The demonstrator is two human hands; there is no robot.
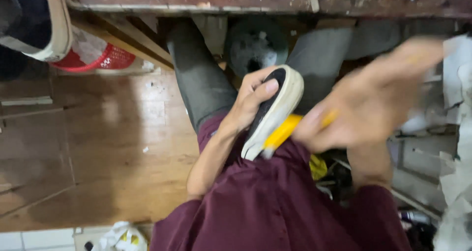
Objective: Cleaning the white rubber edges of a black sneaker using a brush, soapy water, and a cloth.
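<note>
The dark red shirt (275,211) of the person is nearest to the camera and fills the lower middle of the view. Just above it, at the centre, the left hand (250,101) holds a shoe (273,113) with a black upper and a thick cream sole; the fingers are closed around its upper end, with the thumb pressed on the black part. The shoe is tilted, its sole edge turned to 3 o'clock. At 3 o'clock from the shoe, the right hand (368,108) is blurred; its fingers are curled on a yellow tool (282,132), whose end touches the lower sole edge. What kind of tool it is, I cannot tell. The grey trousers (201,83) reach to 12 o'clock under a worn wooden bench (275,0). At 10 o'clock a red plastic basket (105,59) stands on the wooden floor (108,147), partly hidden by another cream-soled shoe (46,24). Crumpled white papers (457,83) lie at 3 o'clock.
</note>
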